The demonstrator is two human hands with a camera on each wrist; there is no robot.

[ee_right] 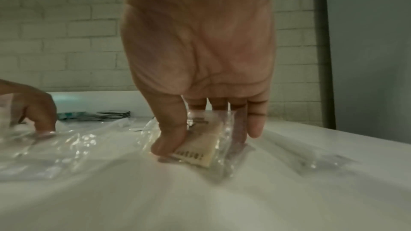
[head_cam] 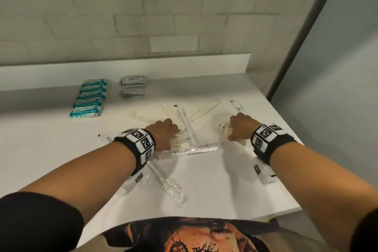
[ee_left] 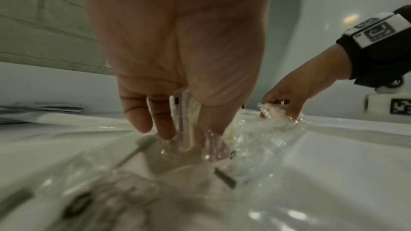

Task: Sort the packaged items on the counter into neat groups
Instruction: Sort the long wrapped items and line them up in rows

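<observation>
My left hand pinches a clear-wrapped cream comb packet on the white counter; in the left wrist view that left hand has thumb and fingers closed on the upright packet. My right hand grips another cream comb packet; the right wrist view shows this right hand with thumb and fingers around the printed packet. More clear-wrapped combs and toothbrush packets lie scattered between and beyond both hands.
A neat row of teal packs and a stack of grey sachets sit at the back left. A long clear packet lies near my left forearm. The counter's right edge is close to my right wrist.
</observation>
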